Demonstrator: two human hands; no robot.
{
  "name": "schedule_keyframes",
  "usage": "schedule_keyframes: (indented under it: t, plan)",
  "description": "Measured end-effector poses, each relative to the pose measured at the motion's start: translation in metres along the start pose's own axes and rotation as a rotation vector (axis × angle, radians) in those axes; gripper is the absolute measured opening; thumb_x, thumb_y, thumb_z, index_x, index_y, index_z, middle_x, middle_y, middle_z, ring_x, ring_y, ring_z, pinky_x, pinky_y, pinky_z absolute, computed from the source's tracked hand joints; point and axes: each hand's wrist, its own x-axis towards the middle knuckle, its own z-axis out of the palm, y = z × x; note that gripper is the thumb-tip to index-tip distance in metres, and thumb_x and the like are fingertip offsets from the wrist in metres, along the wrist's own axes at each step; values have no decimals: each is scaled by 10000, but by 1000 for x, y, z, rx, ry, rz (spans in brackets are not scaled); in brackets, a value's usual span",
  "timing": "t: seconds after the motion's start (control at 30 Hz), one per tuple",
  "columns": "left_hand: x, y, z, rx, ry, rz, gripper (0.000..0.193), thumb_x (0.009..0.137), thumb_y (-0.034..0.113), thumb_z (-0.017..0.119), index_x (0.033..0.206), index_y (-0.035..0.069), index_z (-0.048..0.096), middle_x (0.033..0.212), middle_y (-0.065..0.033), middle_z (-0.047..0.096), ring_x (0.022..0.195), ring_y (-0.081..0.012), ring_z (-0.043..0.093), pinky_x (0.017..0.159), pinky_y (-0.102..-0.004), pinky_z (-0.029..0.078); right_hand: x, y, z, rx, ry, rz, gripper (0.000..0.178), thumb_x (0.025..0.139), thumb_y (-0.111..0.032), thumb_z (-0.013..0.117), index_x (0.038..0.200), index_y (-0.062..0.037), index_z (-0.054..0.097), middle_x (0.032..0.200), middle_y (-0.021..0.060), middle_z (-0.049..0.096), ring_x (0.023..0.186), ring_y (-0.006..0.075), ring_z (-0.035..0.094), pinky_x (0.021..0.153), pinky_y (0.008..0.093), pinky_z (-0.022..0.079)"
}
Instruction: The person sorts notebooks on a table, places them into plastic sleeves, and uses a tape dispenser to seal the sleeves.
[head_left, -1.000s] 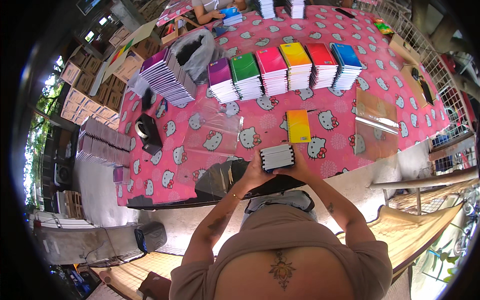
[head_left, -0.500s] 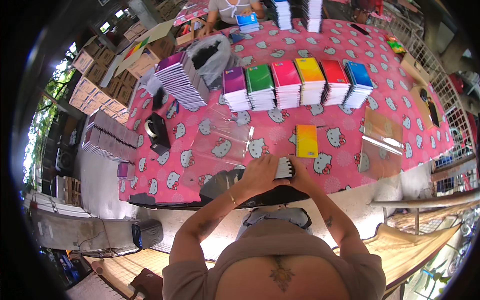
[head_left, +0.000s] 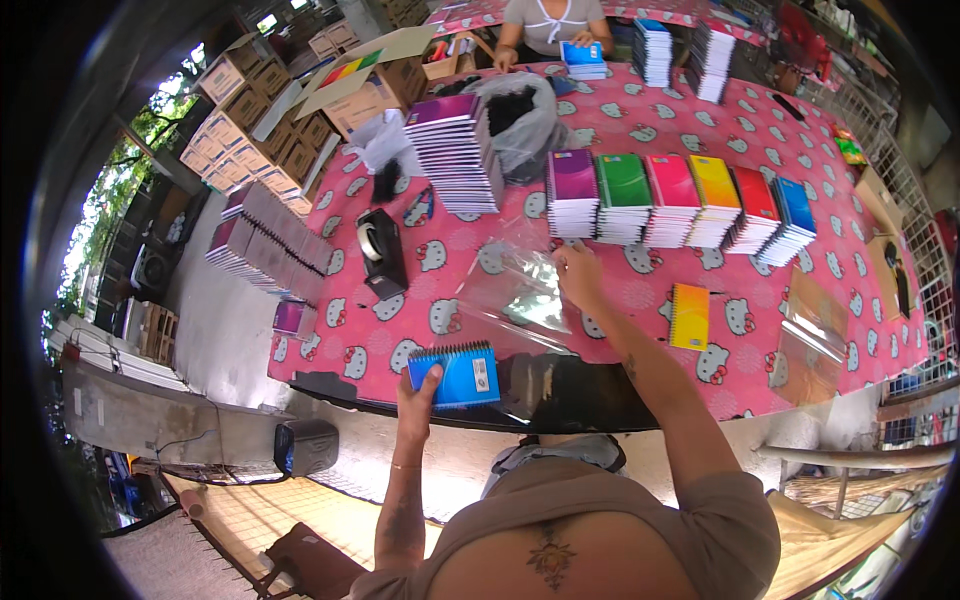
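The blue books [head_left: 460, 377] moved left, held in the left hand [head_left: 416, 402]. The right hand [head_left: 578, 275] reached the plastic [head_left: 518, 292], can't tell if gripping; work seems turned there.

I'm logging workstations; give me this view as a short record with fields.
Left hand: holds blue spiral notebook, cover up; any beneath hidden
Right hand: at upper edge of clear plastic; grip unclear
Row, left to right: purple, green, pink, yellow, red, blue notebook stacks
Right of plastic: yellow notebook
Left of plastic: black tape dispenser
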Motion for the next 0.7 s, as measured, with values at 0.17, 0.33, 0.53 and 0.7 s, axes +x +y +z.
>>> schedule_keyframes:
  t: [0.17, 0.33, 0.53, 0.7]
  plan:
    - [-6, -7, -61, -56, 64, -66, 483, 887, 364, 745, 1164, -13, 625, 1032, -57, 667, 929, -138, 603, 855, -302, 496, -81, -60, 1, -291, 11, -856, 344, 856, -158, 689, 1200, -153, 679, 1133, 173, 652, 1034, 341, 643, 860, 410, 508]
    - [25, 16, -67, -137, -14, -51, 472, 902, 345, 731, 1189, -3, 592, 1092, -63, 644, 973, -141, 602, 888, -307, 490, -76, -34, 37, 271, -91, -124, 357, 903, -203, 684, 1228, -67, 627, 1263, 174, 578, 1007, 346, 649, 859, 427, 511]
    - [64, -5, -67, -260, -88, -90, 474, 904, 411, 716, 1140, 14, 607, 1022, -53, 651, 919, -138, 606, 856, -298, 488, -97, -76, 50, -228, -120, -266, 326, 820, -191, 715, 1137, -158, 644, 1380, 129, 526, 1313, 317, 473, 1025, 539, 394]
    - [84, -4, -68, -356, -110, -122, 466, 907, 417, 714, 1134, 31, 587, 1007, -34, 646, 898, -123, 624, 810, -285, 512, -107, -66, 46, -39, 46, -319, 148, 798, -176, 714, 930, -154, 651, 1377, 79, 551, 1317, 332, 478, 1053, 543, 372]
